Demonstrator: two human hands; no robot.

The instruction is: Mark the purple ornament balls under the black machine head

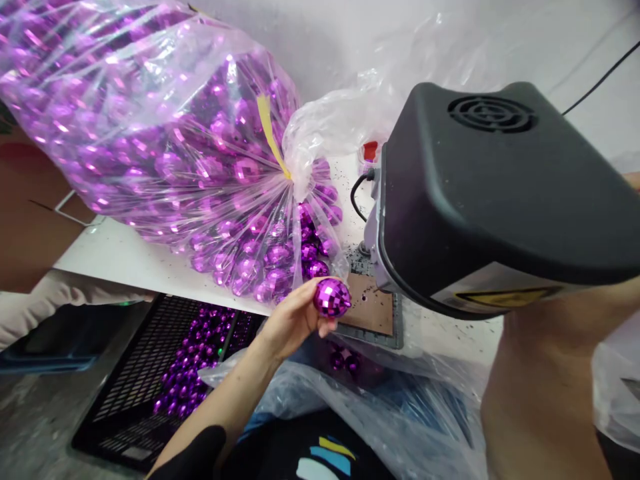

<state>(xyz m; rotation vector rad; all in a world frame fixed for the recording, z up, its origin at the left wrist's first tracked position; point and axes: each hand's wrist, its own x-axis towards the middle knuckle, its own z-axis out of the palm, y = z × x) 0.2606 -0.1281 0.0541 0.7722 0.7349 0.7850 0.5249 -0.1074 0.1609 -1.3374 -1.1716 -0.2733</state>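
My left hand (295, 317) is closed around a shiny purple faceted bauble (333, 298), its small pointed tip facing right. The bauble is held just left of a brown plate (370, 303) on a grey base, under the front of a large black machine (500, 200). More purple baubles (313, 250) spill at the mouth of a big clear plastic bag (200, 153), right behind my left hand. The machine's housing blocks much of the right side, and my right hand cannot be made out.
A yellow tie (270, 133) cinches the bag on the white table (120, 247). Below the table edge, a black crate (125, 380) holds many purple baubles. Another person's sleeve (65, 300) is at left. Clear plastic sheeting (320, 393) covers my lap; brown cardboard (540, 393) stands at right.
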